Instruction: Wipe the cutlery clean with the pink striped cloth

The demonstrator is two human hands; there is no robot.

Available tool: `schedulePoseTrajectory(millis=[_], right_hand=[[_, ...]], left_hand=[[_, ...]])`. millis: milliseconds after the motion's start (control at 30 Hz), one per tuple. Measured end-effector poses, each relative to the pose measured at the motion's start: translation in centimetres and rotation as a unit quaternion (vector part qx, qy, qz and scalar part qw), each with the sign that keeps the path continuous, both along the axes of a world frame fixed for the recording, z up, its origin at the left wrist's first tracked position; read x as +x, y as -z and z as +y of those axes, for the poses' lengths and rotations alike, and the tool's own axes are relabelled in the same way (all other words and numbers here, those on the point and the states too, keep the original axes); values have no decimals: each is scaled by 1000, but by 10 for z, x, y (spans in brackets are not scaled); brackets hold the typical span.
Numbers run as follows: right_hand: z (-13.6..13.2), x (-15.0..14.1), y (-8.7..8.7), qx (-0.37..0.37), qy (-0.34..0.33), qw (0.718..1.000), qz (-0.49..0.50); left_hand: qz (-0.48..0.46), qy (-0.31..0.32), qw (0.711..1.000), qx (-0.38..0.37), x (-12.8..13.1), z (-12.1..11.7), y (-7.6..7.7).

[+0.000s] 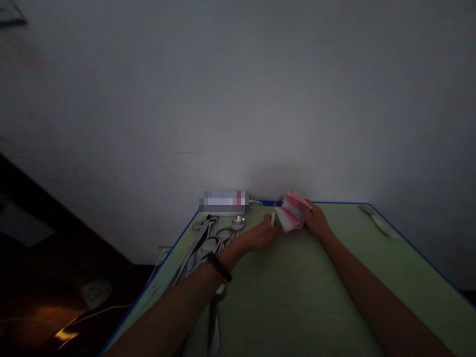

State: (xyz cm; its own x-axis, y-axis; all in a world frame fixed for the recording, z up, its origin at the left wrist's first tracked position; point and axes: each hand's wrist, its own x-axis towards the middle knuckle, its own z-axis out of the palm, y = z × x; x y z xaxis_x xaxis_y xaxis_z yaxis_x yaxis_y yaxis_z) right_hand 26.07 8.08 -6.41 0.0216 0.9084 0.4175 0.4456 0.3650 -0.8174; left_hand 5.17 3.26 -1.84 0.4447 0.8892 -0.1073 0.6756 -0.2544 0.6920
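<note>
We hold a rumpled pink-and-white striped cloth (292, 213) near the far edge of the surface (297, 292); just left of it, our white-handled utensil (273, 217) tilts upward, metal end uppermost.

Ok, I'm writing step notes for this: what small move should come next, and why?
Probably wipe the pale-handled utensil's metal end with the pink-and-white striped cloth: the left hand grips the utensil by its handle, and the right hand holds the cloth right by that metal end.
</note>
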Motion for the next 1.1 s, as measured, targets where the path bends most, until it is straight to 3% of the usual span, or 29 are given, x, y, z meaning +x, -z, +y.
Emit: schedulePoseTrajectory(millis=[233, 633, 900, 1100], right_hand=[[5, -1, -1, 0, -7, 1000, -17], [-1, -5, -7, -6, 21, 999, -44], [0, -4, -5, -6, 9, 997, -74], [-2, -4, -4, -6, 11, 996, -93]], left_hand=[[-23, -4, 1000, -19, -4, -4, 4], [-67, 19, 997, -29, -5, -8, -3], [-98, 28, 995, 3, -8, -9, 9], [-118, -9, 993, 23, -9, -8, 14]])
